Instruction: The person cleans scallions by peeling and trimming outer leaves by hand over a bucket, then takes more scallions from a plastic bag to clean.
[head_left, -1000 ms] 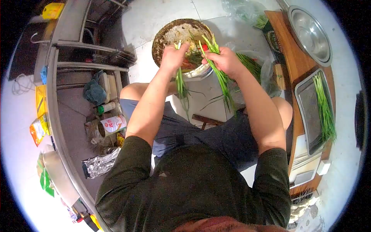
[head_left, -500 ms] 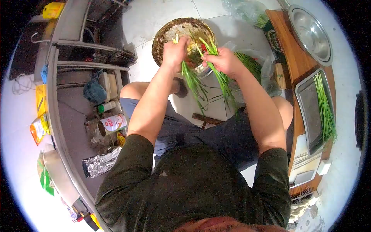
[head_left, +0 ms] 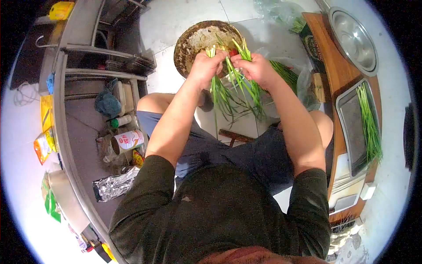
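Closed round a bunch of long green stalks (head_left: 222, 94), my left hand (head_left: 207, 68) is over the near edge of a round, stained bin (head_left: 187, 44). Just to its right, my right hand (head_left: 255, 69) grips a second bunch of green stalks (head_left: 250, 94). Pale stalk ends stick up above both fists, and the leaves hang down towards my knees. The fingers of the two hands are very near each other; whether they touch is unclear. Scraps, some of them red, lie in the bin.
On the right, a metal tray (head_left: 345, 116) with more green stalks and a steel basin (head_left: 351, 39) rest on a wooden surface (head_left: 323, 39). More greens (head_left: 285, 75) lie in a plastic bag beyond my right forearm. Left is a shelf with a can (head_left: 129, 141) and foil (head_left: 115, 185).
My left hand has moved right with its bunch, up close to my right hand. The hanging leaves of the two bunches now overlap. My right hand has barely moved.
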Tool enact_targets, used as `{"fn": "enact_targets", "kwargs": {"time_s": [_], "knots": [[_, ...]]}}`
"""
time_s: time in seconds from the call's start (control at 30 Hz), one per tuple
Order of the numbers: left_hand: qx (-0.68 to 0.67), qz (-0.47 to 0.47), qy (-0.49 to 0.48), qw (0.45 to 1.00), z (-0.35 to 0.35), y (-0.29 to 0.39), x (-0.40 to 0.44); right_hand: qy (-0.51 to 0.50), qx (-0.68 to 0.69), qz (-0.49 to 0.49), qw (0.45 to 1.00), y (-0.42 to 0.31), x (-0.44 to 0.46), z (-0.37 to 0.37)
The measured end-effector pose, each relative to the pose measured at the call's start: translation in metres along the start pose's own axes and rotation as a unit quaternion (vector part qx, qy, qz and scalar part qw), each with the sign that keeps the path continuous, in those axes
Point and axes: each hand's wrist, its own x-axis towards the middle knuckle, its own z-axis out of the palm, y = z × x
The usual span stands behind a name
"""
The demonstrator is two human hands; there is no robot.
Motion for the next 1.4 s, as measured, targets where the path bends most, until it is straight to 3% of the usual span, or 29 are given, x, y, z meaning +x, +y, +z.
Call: {"fn": "enact_targets", "kwargs": {"time_s": [0.27, 0.53, 0.63, 0.83, 0.97, 1.0, 1.1, 1.3, 1.4], "knots": [[0.002, -0.003, 0.011, 1.0, 0.0, -0.001, 0.002, -0.002, 0.002, -0.03, 1.0, -0.002, -0.003, 0.007], [0.086, -0.033, -0.028, 0.995, 0.0, 0.008, -0.005, 0.011, 0.028, -0.022, 0.999, -0.007, -0.005, 0.006], [0.104, -0.022, -0.026, 0.994, -0.002, 0.004, -0.001, 0.004, -0.014, -0.027, 1.0, -0.012, -0.007, 0.006], [0.177, -0.024, -0.036, 0.983, -0.001, 0.017, -0.004, 0.026, -0.09, -0.128, 0.987, 0.014, 0.008, 0.003], [0.198, -0.05, -0.054, 0.977, -0.008, 0.017, 0.0, 0.051, -0.166, -0.121, 0.977, 0.01, 0.007, 0.003], [0.14, -0.056, -0.077, 0.986, -0.012, 0.014, 0.003, 0.051, -0.172, -0.115, 0.977, 0.009, 0.007, 0.003], [0.088, -0.089, -0.051, 0.991, -0.015, 0.014, 0.006, 0.047, -0.18, -0.11, 0.976, 0.012, 0.008, -0.002], [0.022, -0.039, 0.137, 0.989, -0.039, 0.014, 0.025, 0.049, -0.147, -0.112, 0.982, 0.014, 0.009, -0.005], [0.084, -0.057, 0.23, 0.968, -0.051, 0.01, 0.032, 0.042, -0.103, -0.1, 0.989, 0.009, 0.005, 0.0]]}}
